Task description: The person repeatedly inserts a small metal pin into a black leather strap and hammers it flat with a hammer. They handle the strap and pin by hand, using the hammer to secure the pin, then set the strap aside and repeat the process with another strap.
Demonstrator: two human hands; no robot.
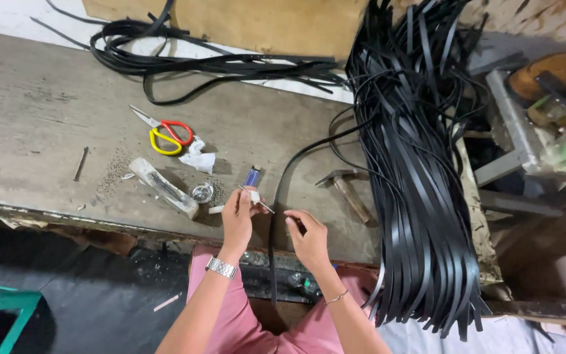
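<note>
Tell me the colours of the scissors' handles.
One red, one yellow: scissors, seen in the head view.

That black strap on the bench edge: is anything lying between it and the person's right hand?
Nothing visible. The right hand sits right beside the black strap, fingertips almost on it. The left hand, on the strap's other side, holds a thin stick.

Even daylight, soft shadows, sharp w/ edge distortion.

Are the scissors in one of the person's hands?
No, the scissors lie on the workbench, apart from both hands.
</note>
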